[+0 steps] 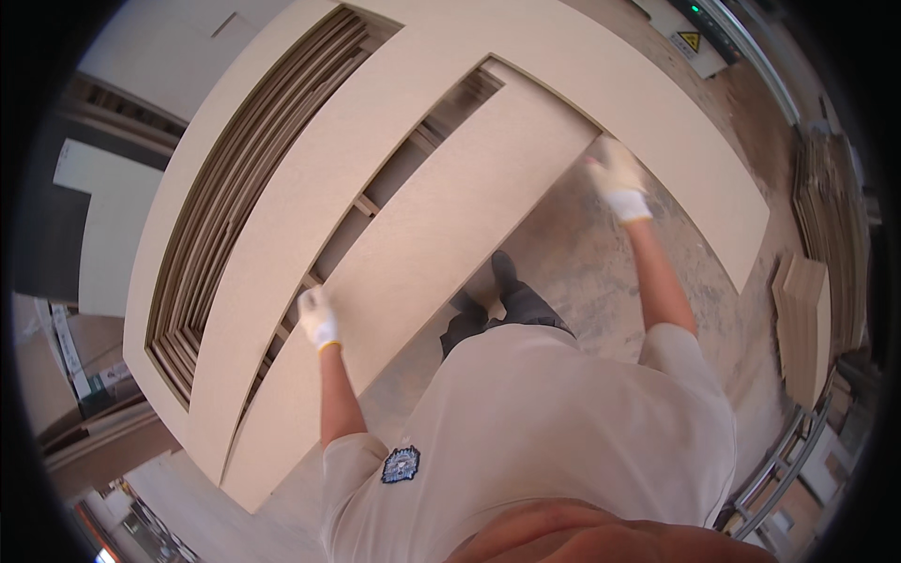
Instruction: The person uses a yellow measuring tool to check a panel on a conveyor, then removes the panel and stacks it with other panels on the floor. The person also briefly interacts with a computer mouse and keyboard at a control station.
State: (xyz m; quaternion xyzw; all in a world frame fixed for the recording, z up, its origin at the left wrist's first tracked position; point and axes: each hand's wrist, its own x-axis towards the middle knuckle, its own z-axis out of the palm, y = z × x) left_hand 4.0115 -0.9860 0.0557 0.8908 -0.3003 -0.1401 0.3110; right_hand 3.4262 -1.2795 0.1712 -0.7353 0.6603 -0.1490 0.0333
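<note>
A long pale wooden panel (441, 220) lies slanting in front of me, beside a larger pale sheet (319, 150) with long cut-out openings. My left hand (317, 317), in a white knit glove, is on the panel's far long edge, its fingers bent over that edge at the gap. By the panel's right-hand corner is my right hand (619, 178), gloved alike and blurred by motion. Its fingers are too smeared to show whether they grip the corner or the sheet's edge next to it.
Stacked board edges (258, 178) show through the sheet's left opening. Wooden slats (366, 205) cross the gap beside the panel. At the right stand piles of cut boards (802, 328) near a metal rail (779, 460). Dusty floor (601, 253) lies around my feet.
</note>
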